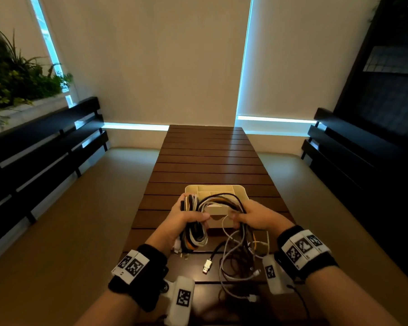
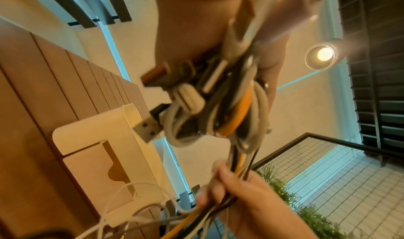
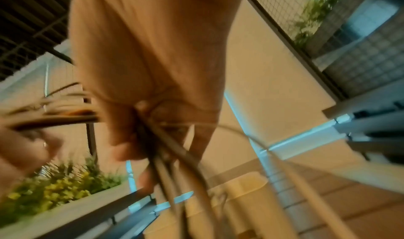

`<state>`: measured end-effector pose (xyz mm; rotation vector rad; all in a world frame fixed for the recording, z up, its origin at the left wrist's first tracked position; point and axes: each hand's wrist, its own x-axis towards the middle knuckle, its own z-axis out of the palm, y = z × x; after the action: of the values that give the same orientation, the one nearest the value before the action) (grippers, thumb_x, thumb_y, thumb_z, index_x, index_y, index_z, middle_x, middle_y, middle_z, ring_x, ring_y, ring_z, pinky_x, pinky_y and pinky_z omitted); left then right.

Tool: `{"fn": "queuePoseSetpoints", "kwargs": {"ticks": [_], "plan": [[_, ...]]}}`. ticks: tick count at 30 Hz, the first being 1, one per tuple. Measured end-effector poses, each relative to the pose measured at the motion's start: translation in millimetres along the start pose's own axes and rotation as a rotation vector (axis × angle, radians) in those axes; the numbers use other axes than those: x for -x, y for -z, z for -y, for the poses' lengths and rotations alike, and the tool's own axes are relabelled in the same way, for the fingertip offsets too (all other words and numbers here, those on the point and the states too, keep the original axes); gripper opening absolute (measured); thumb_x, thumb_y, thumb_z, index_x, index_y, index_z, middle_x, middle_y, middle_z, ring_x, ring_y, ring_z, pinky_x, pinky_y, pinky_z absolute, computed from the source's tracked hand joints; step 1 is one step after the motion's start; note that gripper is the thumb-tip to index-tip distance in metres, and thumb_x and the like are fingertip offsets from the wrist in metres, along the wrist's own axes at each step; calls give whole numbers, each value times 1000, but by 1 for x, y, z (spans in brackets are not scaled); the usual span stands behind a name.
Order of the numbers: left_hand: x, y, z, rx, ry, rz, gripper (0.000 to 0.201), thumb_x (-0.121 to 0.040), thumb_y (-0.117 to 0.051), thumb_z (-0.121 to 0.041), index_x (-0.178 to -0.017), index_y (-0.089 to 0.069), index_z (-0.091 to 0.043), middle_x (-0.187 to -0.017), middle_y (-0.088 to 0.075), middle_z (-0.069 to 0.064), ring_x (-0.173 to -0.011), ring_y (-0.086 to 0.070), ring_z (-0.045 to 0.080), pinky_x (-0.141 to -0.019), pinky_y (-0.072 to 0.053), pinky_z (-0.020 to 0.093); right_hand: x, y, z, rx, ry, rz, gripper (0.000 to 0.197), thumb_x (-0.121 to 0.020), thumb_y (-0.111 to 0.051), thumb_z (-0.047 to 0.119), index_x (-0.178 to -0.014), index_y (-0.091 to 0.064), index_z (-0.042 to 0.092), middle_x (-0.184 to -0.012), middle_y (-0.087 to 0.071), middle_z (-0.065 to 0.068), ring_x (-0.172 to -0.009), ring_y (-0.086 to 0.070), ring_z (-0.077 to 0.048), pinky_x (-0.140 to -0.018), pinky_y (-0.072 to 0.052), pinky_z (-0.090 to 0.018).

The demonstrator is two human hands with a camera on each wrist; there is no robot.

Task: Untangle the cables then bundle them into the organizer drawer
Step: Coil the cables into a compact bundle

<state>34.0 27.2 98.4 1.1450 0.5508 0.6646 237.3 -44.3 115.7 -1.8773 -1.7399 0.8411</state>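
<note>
The cables (image 1: 199, 222), a mix of white, grey, black and orange cords, are held up between both hands just above the near end of the slatted wooden table (image 1: 207, 158). The left hand (image 1: 186, 217) is clenched around a coiled bundle (image 2: 220, 104) of them, loops standing out above the fist and hanging below it; in the left wrist view several plugs poke out of that coil, among them a metal USB plug (image 2: 145, 130). From this grip the strands arch across to the right hand (image 1: 254, 216), whose curled fingers (image 3: 129, 149) grasp the same run of cords. Below the right grip the loose ends fall in a tangled heap (image 1: 238, 260) onto the table, with another USB plug (image 1: 207, 267) lying toward the left of the heap. Directly behind the two grips, farther from the person, sits the cream organizer drawer (image 1: 191, 189), its divided compartments open on top and a notched front panel facing the hands; the arching strands pass over its near edge. Dark slatted benches (image 1: 45, 147) flank the table on both sides, and a planter of green foliage (image 1: 15, 83) stands beyond the left one.
</note>
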Motion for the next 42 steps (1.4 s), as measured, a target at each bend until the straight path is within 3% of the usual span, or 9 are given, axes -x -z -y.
{"fn": "queuePoseSetpoints", "kwargs": {"ticks": [2, 5, 9, 15, 23, 28, 32, 39, 42], "plan": [[-3, -1, 4, -6, -15, -62, 43, -76, -63, 12, -110, -46, -9, -70, -64, 10, -59, -63, 23, -62, -54, 34, 3, -11, 4, -192, 65, -225, 11, -95, -50, 15, -106, -51, 19, -68, -58, 5, -58, -58, -1, -63, -48, -19], [-5, 0, -1, 37, -45, -125, 42, -73, -67, 10, -105, -47, -7, -68, -63, 12, -56, -63, 23, -60, -54, 33, 7, -19, 5, -127, 67, -209, 16, -97, -47, 19, -112, -46, 23, -68, -56, 8, -56, -55, 1, -57, -44, -13], [-1, 0, -14, 137, -89, 21, 34, -50, -70, 0, -79, -57, -10, -54, -55, 9, -49, -56, 24, -62, -53, 34, 4, -17, -10, 307, -152, -238, 6, -92, -50, 21, -92, -54, 25, -81, -55, 5, -87, -59, -17, -84, -47, -30], [1, 2, -18, 190, -127, 71, 46, -47, -67, -2, -84, -40, -12, -51, -48, 9, -46, -49, 23, -60, -52, 35, -3, -1, -37, 362, -244, -881, 6, -87, -56, 14, -87, -57, 21, -81, -56, 4, -87, -53, -21, -80, -36, -35], [0, 14, -29, 199, -164, -32, 19, -56, -59, 5, -62, -54, -12, -49, -51, 8, -46, -53, 22, -59, -55, 33, 16, 1, -51, -753, 40, -146, 45, -63, -80, 29, -78, -47, 3, -85, -60, -9, -79, -61, -23, -71, -53, -30], [1, 18, -34, 210, -160, -31, 14, -42, -72, -9, -49, -63, -17, -50, -54, 3, -51, -57, 17, -63, -55, 26, 19, 7, -52, -602, -73, -253, 9, -82, -65, 11, -76, -61, 6, -93, -65, -21, -89, -62, -26, -82, -50, -33], [-2, 35, -49, 232, -134, -48, 48, -20, -86, -22, -56, -58, -8, -51, -53, 4, -56, -59, 18, -60, -55, 22, 16, 15, -82, -134, -348, -514, 30, -89, -60, 23, -62, -53, 12, -64, -60, -5, -64, -57, -19, -68, -50, -32], [-3, 17, -43, 77, -178, 37, 45, -47, -72, -8, -83, -44, -13, -56, -54, 5, -51, -55, 20, -71, -52, 40, 11, -10, -109, 141, -580, -211, 32, -75, -72, 43, -73, -51, 19, -78, -61, 2, -82, -60, -16, -85, -51, -36], [-5, 19, -41, 0, -145, 47, 51, -49, -73, -9, -91, -44, -11, -57, -57, 7, -53, -57, 21, -74, -51, 42, 18, -4, -97, 43, -575, 208, 92, -54, -85, 43, -130, -39, 20, -130, -52, -3, -128, -43, -25, -108, -35, -43]]}}
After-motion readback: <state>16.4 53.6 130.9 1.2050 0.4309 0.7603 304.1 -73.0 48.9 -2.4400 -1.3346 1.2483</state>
